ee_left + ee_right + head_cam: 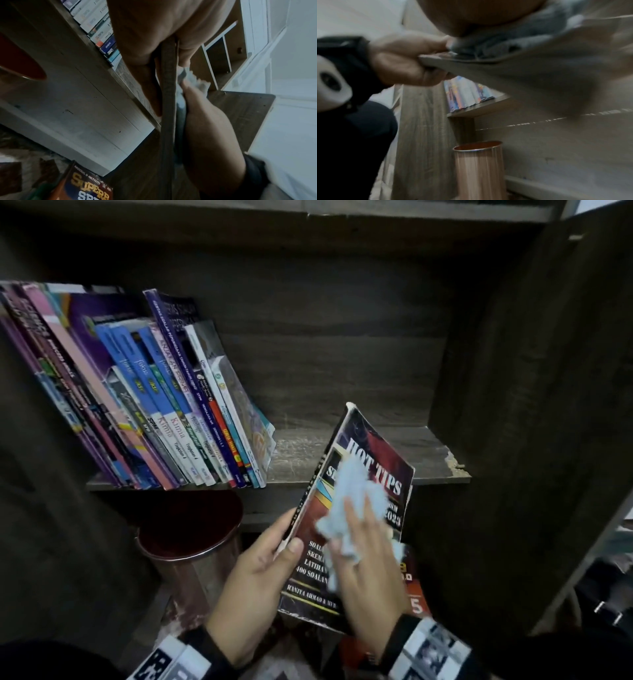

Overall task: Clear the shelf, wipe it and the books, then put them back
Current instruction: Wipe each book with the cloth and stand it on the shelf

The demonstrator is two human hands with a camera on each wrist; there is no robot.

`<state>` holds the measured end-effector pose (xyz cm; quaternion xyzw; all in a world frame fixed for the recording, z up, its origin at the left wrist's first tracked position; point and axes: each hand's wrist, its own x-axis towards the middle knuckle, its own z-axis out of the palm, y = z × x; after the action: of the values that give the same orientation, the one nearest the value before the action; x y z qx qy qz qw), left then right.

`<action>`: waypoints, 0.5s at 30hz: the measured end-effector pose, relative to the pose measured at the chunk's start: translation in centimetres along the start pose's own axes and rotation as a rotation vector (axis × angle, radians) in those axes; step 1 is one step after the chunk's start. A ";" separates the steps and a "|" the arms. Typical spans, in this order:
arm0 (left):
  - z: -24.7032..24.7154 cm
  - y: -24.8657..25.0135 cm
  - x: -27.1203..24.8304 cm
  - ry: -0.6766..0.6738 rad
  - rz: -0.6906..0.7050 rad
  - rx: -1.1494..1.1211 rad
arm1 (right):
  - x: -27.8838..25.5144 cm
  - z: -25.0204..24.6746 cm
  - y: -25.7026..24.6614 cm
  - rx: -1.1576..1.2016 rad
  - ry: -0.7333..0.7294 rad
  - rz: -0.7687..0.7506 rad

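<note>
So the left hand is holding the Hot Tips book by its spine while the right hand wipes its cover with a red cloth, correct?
Not quite: the cloth is pale blue-grey, not red, as the head view shows. The rest holds: the left hand holds the Hot Tips book by its spine while the right hand wipes its cover.

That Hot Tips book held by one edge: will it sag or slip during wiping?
Probably flexes: the Hot Tips book looks a worn softcover, gripped only at its spine by the left hand. Slipping seems unlikely; the right hand presses the cloth flat.
</note>
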<state>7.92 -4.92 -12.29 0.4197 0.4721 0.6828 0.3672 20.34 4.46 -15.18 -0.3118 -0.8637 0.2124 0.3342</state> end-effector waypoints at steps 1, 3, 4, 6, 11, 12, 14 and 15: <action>0.0 0.0 0.0 0.014 0.015 0.081 | -0.4 0.6 -0.6 -0.041 -0.045 -0.118; 0.0 -0.3 -0.1 -0.005 0.033 0.192 | 0.5 0.1 -0.4 -0.049 -0.026 -0.211; 0.1 -0.3 -0.1 -0.027 0.044 0.218 | 1.4 -0.2 0.4 -0.040 0.047 -0.209; 0.3 0.3 -0.2 -0.026 0.048 0.223 | 3.3 -1.1 2.3 0.034 0.178 -0.007; 0.5 1.4 -0.2 0.121 0.144 0.230 | 3.6 -0.3 1.7 0.445 0.039 0.403; 0.5 1.3 -0.2 0.150 0.183 0.237 | 2.7 0.4 0.7 0.529 -0.065 0.401; 0.7 1.1 -0.5 0.161 0.217 0.253 | 0.9 1.9 -1.1 0.602 -0.220 0.274; 0.8 0.8 -0.6 0.153 0.210 0.274 | 0.4 2.3 -1.8 0.646 -0.252 0.187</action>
<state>8.82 -5.45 -11.47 0.4598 0.5409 0.6764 0.1964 17.79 3.10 -15.57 -0.2392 -0.7542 0.5407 0.2857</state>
